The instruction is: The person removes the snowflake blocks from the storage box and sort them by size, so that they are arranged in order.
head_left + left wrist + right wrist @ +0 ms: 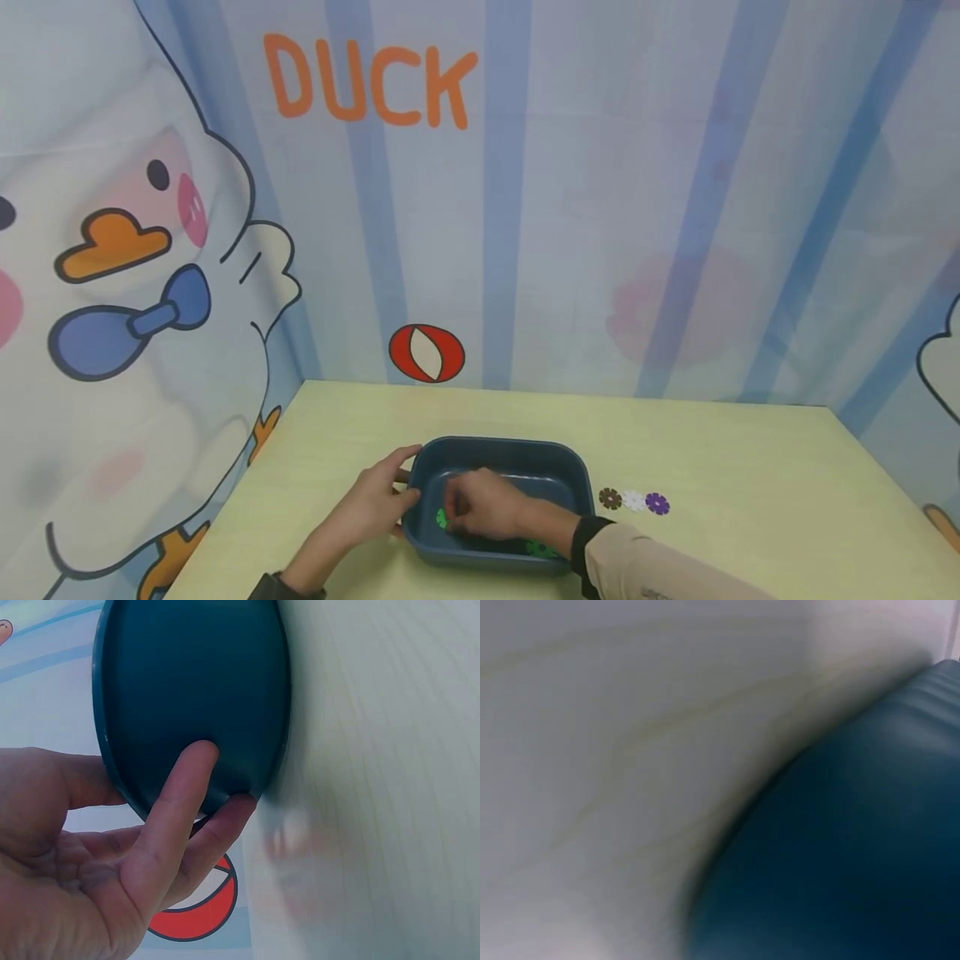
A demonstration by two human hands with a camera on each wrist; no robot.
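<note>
A dark blue plastic bin (517,562) stands on the table. My left hand (372,504) holds its left end, thumb at the rim and fingers against the outer wall; the left wrist view shows two fingertips (199,754) on that wall. Inside the bin, my right hand (487,504) reaches down with bent fingers. A green notched disc (442,518) is right at its fingertips and partly covered by them; whether they pinch it I cannot tell. More green discs (540,548) lie beneath the right wrist. The right wrist view shows only the bin's outer wall (855,847), not the hand.
To the right of the bin, a brown disc (611,498), a white disc (633,500) and a purple disc (657,503) lie in a row on the pale yellow table (750,467). A printed duck curtain (570,208) hangs behind and along the sides.
</note>
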